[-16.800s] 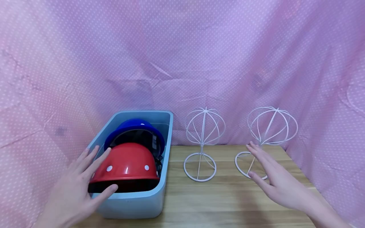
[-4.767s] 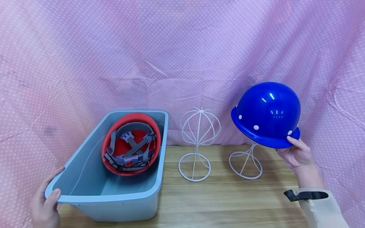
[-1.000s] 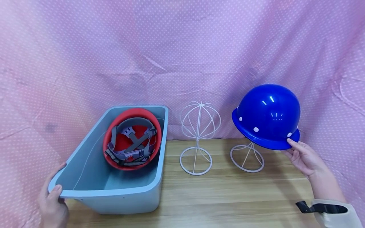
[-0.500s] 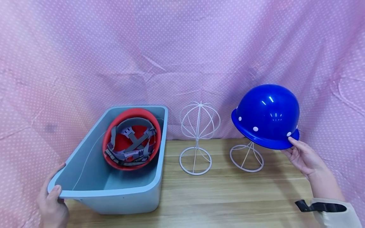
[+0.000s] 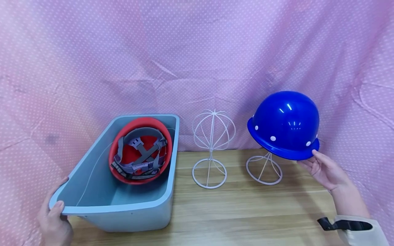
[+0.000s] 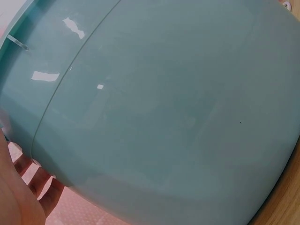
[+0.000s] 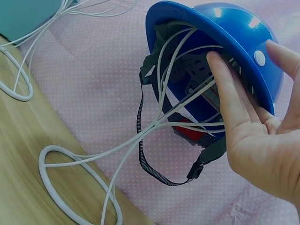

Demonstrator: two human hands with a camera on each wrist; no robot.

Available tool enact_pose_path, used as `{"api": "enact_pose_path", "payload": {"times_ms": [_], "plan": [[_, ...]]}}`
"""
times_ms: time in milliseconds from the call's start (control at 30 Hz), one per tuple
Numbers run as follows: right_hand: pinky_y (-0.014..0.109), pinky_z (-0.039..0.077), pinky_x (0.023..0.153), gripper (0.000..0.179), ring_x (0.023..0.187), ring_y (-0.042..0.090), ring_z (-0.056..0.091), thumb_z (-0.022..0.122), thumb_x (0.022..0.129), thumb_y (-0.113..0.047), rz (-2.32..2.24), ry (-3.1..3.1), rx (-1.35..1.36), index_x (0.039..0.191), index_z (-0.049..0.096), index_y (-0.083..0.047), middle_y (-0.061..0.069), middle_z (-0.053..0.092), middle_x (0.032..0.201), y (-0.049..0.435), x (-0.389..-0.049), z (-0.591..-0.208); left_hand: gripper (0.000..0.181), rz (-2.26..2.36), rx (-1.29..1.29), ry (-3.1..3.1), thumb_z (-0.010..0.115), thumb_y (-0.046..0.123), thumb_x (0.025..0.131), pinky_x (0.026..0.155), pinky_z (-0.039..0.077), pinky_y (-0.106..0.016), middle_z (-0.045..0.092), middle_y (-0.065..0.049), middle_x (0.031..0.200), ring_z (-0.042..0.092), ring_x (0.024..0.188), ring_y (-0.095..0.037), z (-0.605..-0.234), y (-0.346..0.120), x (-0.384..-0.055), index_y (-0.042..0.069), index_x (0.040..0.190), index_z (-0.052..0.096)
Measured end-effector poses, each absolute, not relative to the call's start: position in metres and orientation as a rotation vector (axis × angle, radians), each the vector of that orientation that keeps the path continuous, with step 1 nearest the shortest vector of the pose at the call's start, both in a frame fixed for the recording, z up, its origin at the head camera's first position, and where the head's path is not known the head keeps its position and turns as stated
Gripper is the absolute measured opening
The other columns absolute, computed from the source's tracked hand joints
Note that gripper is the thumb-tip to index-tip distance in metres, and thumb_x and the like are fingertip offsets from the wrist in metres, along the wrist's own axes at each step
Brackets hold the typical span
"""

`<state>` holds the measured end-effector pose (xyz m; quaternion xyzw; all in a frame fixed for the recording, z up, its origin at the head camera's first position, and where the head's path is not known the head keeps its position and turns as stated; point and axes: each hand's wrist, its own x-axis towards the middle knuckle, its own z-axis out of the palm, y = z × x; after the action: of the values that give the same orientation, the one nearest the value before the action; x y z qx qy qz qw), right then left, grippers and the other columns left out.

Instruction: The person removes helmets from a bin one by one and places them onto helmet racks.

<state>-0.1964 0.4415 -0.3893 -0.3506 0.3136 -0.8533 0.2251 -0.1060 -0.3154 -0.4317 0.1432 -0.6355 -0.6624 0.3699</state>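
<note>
Two helmets (image 5: 284, 124) (image 5: 140, 151), two stands (image 5: 212, 134) (image 5: 264, 167), one bin (image 5: 120, 208)

1. The glossy blue hard-plastic helmet (image 5: 287, 123) with round white studs sits tilted, open side downward; my right hand (image 5: 326, 172) pinches its brim, thumb outside and fingers inside. Its black-and-white chin strap loops out below the shell.
2. The white metal-wire stand with a ring base (image 5: 264, 165) is under that helmet, its upper ribs reaching inside.
3. The light-blue rectangular plastic bin (image 5: 132, 219) has its near left corner gripped by my left hand (image 5: 56, 223).
4. The red hard-plastic helmet with grey crossed straps (image 5: 144, 153) lies in the bin, its inside showing.
</note>
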Motion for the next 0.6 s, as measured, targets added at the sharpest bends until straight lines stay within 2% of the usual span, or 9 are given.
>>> {"api": "enact_pose_path", "payload": {"times_ms": [200, 400, 533, 600], "plan": [[0.045, 0.038, 0.125, 0.059, 0.151, 0.038, 0.048, 0.003, 0.114, -0.011, -2.198, 0.913, -1.098, 0.165, 0.031, 0.001, 0.029, 0.046, 0.161, 0.432, -0.193, -0.396, 0.058, -1.714, 0.356, -1.608, 0.04, 0.003, 0.095, 0.088, 0.05, -0.009, 0.064, 0.005, 0.132, 0.06, 0.119, -0.011, -0.433, -0.316, -0.106, 0.011, 0.147, 0.064], [0.046, 0.043, 0.121, 0.055, 0.148, 0.039, 0.052, 0.008, 0.114, -0.005, -2.139, 1.039, -1.055, 0.16, 0.038, 0.005, 0.028, 0.05, 0.159, 0.42, -0.189, -0.4, 0.058, -1.72, 0.349, -1.586, 0.04, 0.002, 0.094, 0.084, 0.048, -0.01, 0.065, 0.003, 0.127, 0.059, 0.114, -0.012, -0.432, -0.313, -0.106, 0.01, 0.146, 0.065], [0.045, 0.044, 0.12, 0.053, 0.147, 0.037, 0.053, 0.009, 0.113, 0.0, -2.119, 1.084, -1.03, 0.156, 0.04, 0.01, 0.027, 0.053, 0.157, 0.41, -0.189, -0.403, 0.06, -1.693, 0.408, -1.642, 0.039, 0.003, 0.095, 0.089, 0.045, -0.012, 0.062, 0.006, 0.129, 0.057, 0.116, -0.01, -0.431, -0.313, -0.105, 0.015, 0.148, 0.063], [0.044, 0.046, 0.119, 0.052, 0.147, 0.035, 0.054, 0.009, 0.113, 0.002, -2.094, 1.143, -1.03, 0.154, 0.04, 0.012, 0.026, 0.055, 0.155, 0.404, -0.19, -0.405, 0.061, -1.68, 0.422, -1.678, 0.038, 0.005, 0.095, 0.097, 0.045, -0.014, 0.061, 0.007, 0.134, 0.057, 0.12, -0.009, -0.431, -0.313, -0.106, 0.02, 0.149, 0.063]]}}
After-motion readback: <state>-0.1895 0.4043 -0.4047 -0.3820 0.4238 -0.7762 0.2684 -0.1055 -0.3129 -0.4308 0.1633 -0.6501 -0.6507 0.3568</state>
